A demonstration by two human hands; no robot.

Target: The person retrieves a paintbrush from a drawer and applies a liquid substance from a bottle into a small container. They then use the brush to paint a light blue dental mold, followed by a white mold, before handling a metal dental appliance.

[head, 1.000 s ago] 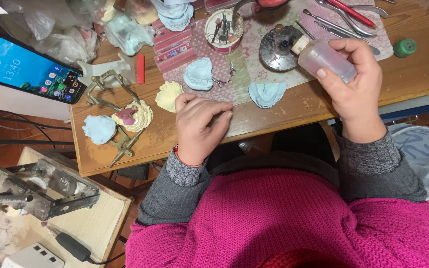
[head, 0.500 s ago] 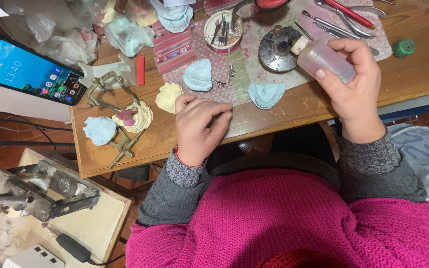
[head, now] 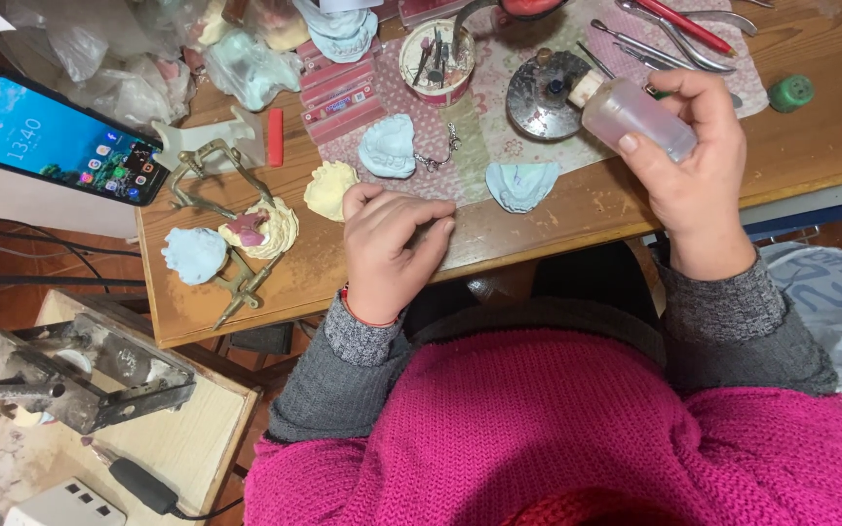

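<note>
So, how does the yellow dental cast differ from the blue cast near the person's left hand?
The yellow cast is cream-yellow and lies on bare wood by the left hand; the blue cast is pale blue and lies on the patterned cloth. The yellow cast almost touches the thumb; the blue cast lies clear of the hand. Both are arch-shaped jaw models.

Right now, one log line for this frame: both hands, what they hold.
left hand: curled on wooden table edge, beside yellow dental cast | right hand: holds small clear bottle tilted over round metal dish
</note>
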